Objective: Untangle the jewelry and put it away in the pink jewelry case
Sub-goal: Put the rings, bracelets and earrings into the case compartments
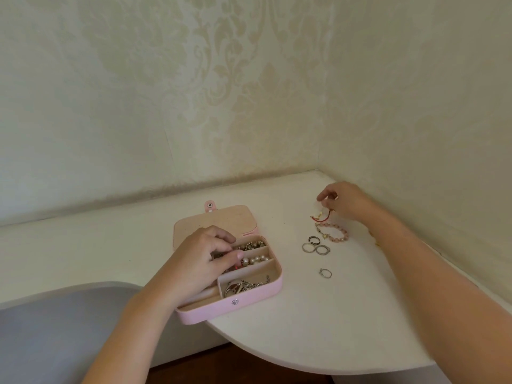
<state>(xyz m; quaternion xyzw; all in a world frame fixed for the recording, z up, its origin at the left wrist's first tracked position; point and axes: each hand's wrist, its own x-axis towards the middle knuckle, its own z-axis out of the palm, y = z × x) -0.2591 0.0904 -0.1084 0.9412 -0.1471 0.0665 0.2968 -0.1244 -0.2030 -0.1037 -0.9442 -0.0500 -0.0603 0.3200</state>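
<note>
Pinching the red string piece (321,216) by the wall, the right hand (346,203) should lift it slowly to the open pink jewelry case (249,303), where the left hand (202,261) curls over beads (256,259), holding some or not I cannot tell.

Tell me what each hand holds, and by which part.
The right hand pinches the red cord bracelet by its right end. The left hand curls its fingers inside the pink jewelry case; whether it holds anything cannot be told.
</note>
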